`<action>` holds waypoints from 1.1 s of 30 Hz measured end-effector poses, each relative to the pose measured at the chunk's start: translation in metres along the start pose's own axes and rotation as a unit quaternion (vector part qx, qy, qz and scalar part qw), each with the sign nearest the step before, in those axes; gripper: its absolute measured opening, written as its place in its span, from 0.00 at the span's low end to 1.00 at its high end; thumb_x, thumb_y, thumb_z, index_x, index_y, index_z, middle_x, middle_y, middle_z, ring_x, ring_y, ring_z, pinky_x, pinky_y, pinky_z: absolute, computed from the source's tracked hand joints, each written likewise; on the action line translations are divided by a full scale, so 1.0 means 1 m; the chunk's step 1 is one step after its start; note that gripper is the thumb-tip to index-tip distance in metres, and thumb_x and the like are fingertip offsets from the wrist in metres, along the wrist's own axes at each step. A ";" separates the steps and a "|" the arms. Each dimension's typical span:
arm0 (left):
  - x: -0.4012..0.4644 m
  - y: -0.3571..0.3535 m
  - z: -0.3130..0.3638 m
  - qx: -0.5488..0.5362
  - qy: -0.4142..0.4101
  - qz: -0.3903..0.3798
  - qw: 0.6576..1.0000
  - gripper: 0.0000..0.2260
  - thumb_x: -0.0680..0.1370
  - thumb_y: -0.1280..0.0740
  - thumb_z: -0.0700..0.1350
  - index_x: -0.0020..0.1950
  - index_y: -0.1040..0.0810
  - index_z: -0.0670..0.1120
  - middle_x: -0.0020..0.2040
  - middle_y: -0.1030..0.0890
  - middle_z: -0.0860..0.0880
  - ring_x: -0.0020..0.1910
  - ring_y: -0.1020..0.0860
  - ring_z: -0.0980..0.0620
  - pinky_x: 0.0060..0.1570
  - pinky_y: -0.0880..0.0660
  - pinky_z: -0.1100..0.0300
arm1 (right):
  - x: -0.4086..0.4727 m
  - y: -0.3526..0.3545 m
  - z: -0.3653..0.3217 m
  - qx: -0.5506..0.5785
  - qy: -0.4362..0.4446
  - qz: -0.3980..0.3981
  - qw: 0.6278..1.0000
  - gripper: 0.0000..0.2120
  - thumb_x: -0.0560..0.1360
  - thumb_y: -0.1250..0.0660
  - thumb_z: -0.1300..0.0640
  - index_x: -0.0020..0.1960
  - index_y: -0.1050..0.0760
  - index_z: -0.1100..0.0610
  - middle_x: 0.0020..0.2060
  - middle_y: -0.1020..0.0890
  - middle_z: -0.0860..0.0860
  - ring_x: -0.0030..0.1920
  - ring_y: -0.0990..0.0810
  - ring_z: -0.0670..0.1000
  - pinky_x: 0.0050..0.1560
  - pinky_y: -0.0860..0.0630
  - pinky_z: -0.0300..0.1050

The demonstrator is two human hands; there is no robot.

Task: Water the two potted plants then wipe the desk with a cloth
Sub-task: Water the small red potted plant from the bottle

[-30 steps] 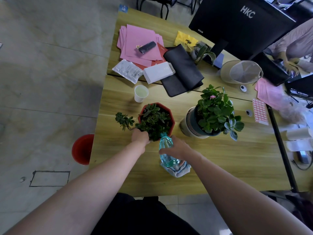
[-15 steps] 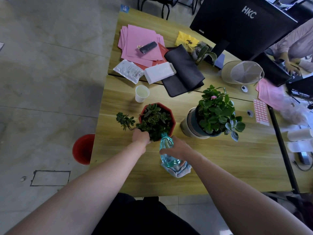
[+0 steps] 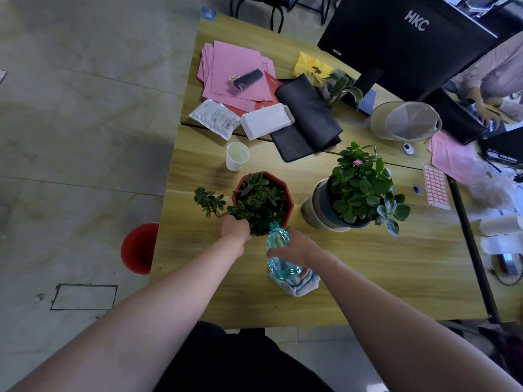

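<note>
Head view showed the right hand [image 3: 297, 247] wrapped around a clear blue-green plastic bottle [image 3: 278, 254], tipped so that its neck reached into the leaves of the succulent in the red octagonal pot [image 3: 285, 200] on the wooden surface [image 3: 396, 264]. The left hand [image 3: 235, 230] gripped the near rim of that red pot, fingers curled against it. Just nearer the person than the pot, under the bottle's base, lay a pale blue cloth [image 3: 297, 285], bunched up on the surface. To the right of the red pot, apart from it, stood the second plant, leafy with one pink flower, in a dark and cream round pot [image 3: 319, 210]. Behind the red pot and a little left stood a white paper cup [image 3: 237, 159]. Farther behind it lay a black folded pouch [image 3: 308, 120], a white box [image 3: 267, 120] and pink paper sheets [image 3: 237, 69]. Left of the pot, off the surface, a red bucket [image 3: 138, 248] sat on the floor.
</note>
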State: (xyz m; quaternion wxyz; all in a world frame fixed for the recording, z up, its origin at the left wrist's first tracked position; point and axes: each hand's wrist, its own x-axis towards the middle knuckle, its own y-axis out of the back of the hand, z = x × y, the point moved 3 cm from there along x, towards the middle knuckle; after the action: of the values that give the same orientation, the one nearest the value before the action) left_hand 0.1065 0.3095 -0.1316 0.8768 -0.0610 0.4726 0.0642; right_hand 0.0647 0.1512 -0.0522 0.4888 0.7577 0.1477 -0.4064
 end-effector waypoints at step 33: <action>-0.015 0.004 0.006 0.015 0.000 0.005 1.000 0.16 0.80 0.44 0.31 0.66 0.29 0.41 0.64 0.24 0.40 0.59 0.21 0.39 0.60 0.22 0.44 | -0.005 0.000 -0.003 -0.013 -0.009 0.004 1.000 0.46 0.67 0.27 0.36 0.76 0.41 0.55 0.68 0.27 0.56 0.62 0.25 0.59 0.35 0.27 0.43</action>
State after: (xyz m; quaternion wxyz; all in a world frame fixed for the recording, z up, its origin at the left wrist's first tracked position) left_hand 0.1022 0.3133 -0.1158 0.8773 -0.0452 0.4740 0.0610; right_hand 0.0635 0.1545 -0.0479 0.5017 0.7477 0.1457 -0.4098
